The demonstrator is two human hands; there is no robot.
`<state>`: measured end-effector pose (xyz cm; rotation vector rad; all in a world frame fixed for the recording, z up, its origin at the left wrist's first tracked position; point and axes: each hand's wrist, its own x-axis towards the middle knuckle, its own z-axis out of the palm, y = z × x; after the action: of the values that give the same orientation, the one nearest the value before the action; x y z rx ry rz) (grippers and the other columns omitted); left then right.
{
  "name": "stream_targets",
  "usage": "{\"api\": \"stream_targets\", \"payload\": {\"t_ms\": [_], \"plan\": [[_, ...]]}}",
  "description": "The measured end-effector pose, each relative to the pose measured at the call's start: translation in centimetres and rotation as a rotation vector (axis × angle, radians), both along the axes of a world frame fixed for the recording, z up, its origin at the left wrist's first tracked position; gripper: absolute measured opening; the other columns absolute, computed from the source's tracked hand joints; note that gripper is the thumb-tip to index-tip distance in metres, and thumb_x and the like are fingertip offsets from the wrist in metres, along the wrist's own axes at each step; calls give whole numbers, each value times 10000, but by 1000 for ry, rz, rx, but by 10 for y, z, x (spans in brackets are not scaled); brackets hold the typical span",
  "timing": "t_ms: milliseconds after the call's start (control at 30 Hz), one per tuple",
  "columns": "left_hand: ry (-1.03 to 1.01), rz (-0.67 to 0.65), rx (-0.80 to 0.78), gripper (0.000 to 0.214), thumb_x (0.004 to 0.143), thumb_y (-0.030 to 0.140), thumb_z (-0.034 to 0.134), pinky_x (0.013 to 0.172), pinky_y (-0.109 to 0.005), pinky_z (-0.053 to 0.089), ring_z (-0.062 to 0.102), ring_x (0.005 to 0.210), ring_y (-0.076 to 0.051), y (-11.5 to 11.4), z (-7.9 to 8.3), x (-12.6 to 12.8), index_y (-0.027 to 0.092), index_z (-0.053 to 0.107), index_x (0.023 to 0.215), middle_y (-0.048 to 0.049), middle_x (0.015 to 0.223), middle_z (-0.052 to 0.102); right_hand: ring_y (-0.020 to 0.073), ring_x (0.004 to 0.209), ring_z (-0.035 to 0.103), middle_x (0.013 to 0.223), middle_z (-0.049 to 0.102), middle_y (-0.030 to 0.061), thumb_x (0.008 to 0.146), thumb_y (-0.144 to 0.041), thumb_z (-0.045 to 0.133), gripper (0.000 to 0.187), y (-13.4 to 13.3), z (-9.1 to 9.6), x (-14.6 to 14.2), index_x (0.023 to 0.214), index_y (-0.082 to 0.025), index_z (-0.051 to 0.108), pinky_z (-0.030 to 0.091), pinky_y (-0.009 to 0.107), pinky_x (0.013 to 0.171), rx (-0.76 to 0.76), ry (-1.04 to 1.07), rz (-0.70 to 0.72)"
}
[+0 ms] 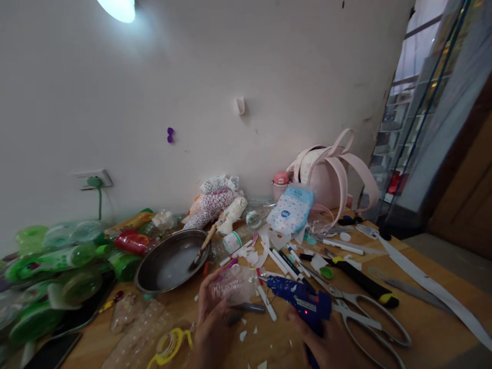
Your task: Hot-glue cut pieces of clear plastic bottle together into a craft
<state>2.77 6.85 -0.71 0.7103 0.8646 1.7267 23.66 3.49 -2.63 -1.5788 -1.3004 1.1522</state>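
Note:
My left hand [213, 323] is closed around a clear plastic bottle piece [234, 285], held low over the front middle of the table. My right hand [317, 335] grips a blue hot glue gun [298, 292] by its handle, with a small red light lit on its side. The gun's nozzle [263, 279] points left and is right at the edge of the plastic piece; whether they touch I cannot tell. Large scissors [369, 320] lie just right of the gun. Several markers [282, 264] and white paper scraps [249, 254] lie behind it.
A metal bowl [172, 261] with cloudy liquid and a brush [203, 247] stands left of centre. Green plastic bottles [54, 261] crowd the left side. A yellow tape roll [169, 344] and bubble wrap [134, 333] lie in front. A pink backpack [326, 177] and a wipes pack [292, 210] stand behind.

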Motion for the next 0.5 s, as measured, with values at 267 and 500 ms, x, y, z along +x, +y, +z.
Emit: {"api": "stream_targets", "payload": {"t_ms": [267, 500], "plan": [[-5, -3, -14, 387, 546, 211, 818, 715, -303, 558, 661, 974, -249, -2, -1, 1, 300, 614, 862, 23, 1159, 668, 152, 435, 552, 503, 605, -8, 721, -669, 591, 519, -4, 9, -3, 862, -175, 660, 427, 244, 435, -10, 85, -23], [179, 91, 1, 438, 508, 261, 887, 816, -320, 547, 616, 1065, -247, 8, -29, -7, 265, 551, 789, 8, 1127, 624, 130, 433, 511, 458, 509, -52, 684, -659, 620, 482, -3, 18, -20, 771, -185, 610, 417, 230, 450, -3, 220, -176]]}}
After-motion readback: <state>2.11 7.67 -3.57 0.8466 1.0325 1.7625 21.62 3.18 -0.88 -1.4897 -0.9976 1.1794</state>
